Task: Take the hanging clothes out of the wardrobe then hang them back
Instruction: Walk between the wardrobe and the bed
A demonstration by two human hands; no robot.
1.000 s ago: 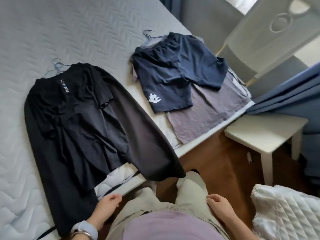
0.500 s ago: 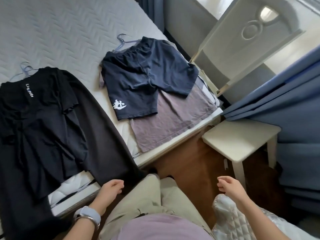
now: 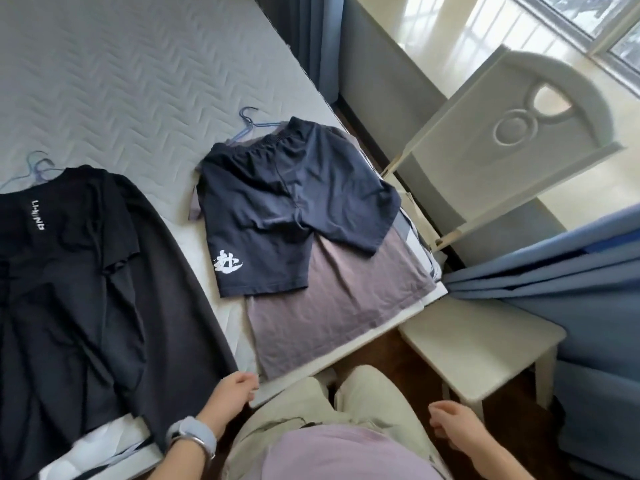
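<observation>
Currently both clothing piles lie flat on the quilted grey mattress (image 3: 121, 81), each on its hangers.

Left pile: a black T-shirt (image 3: 69, 254) with white lettering at the collar lies on top of a dark long-sleeved garment (image 3: 180, 289), whose sleeve runs down to the near edge of the bed. Hooks of pale blue hangers (image 3: 36, 168) stick out above the collar.

Right pile, near the bed's corner: navy shorts (image 3: 294, 209) with a white brush-script print on one leg lie over a mauve T-shirt (image 3: 332, 313); the shirt's hem reaches the mattress edge. The hook of a blue hanger (image 3: 247, 124) protrudes past the shorts' waistband. The two piles are apart, with bare mattress between them.

Left hand (image 3: 235, 389): at the bed's near edge, just beside the hem of the dark garment. Fingers loosely curled, gripping nothing; whether they touch the fabric cannot be told. A pale wristwatch (image 3: 192, 439) sits on that wrist.

Right hand (image 3: 453, 427): off the bed, above the wooden floor (image 3: 410, 362), beside the beige trousers (image 3: 367, 393). Fingers loosely curled, empty.

A white chair (image 3: 485, 344) stands just beside the bed's corner, its seat near the mauve shirt's hem. A blue curtain (image 3: 571, 271) hangs to its right.
</observation>
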